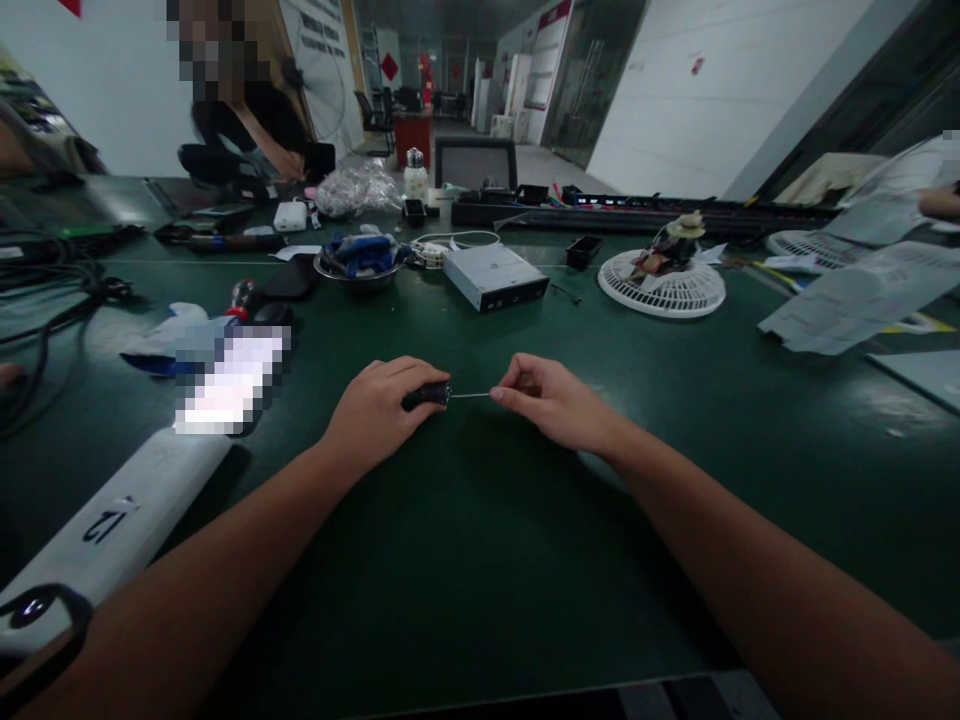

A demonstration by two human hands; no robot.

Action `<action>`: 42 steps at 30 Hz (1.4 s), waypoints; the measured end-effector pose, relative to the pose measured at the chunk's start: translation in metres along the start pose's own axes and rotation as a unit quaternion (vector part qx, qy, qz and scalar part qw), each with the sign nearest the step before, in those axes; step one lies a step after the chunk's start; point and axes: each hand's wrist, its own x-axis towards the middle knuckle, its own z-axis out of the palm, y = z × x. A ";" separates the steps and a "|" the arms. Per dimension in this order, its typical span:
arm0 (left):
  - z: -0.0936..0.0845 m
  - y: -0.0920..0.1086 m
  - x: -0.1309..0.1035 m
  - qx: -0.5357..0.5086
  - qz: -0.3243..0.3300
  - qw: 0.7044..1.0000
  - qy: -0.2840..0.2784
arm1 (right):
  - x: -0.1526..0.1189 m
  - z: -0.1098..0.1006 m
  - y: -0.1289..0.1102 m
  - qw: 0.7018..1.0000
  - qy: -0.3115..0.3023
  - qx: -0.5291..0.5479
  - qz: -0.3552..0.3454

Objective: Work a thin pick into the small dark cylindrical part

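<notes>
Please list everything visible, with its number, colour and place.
Table: 1, green, below
Tool: 1, black handle, centre
Box: 1, white and black, behind tool
Bowl: 1, metallic, left of box
Round grilles: 2, white, right
Plastic pieces: several, pale, right
Bottle: 1, pale, far side
Wrap: 1, clear, beside bottle
Gloves: count unclear, white and blue, left
Cables: several, black, left
Bar: 1, white, near left
Chairs: several, dark, background
People: at least 2, one in black, back left, right edge
Smaller clutter: many, mixed, scattered
Left hand: 1, bare, holding handle
Right hand: 1, bare, at tool tip
</notes>
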 end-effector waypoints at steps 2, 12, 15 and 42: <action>0.000 0.000 0.000 0.002 0.001 1.000 0.002 | 0.000 0.002 -0.001 1.000 0.011 -0.010 -0.009; 0.000 0.000 0.000 0.031 0.007 0.999 0.013 | -0.004 0.003 -0.001 0.986 0.069 -0.145 -0.038; -0.001 0.002 0.001 0.039 -0.022 0.998 0.032 | -0.004 0.001 -0.002 0.975 0.094 -0.194 -0.053; 0.001 0.001 0.001 0.002 -0.087 0.996 0.033 | 0.020 -0.002 0.011 0.936 0.218 -0.274 -0.033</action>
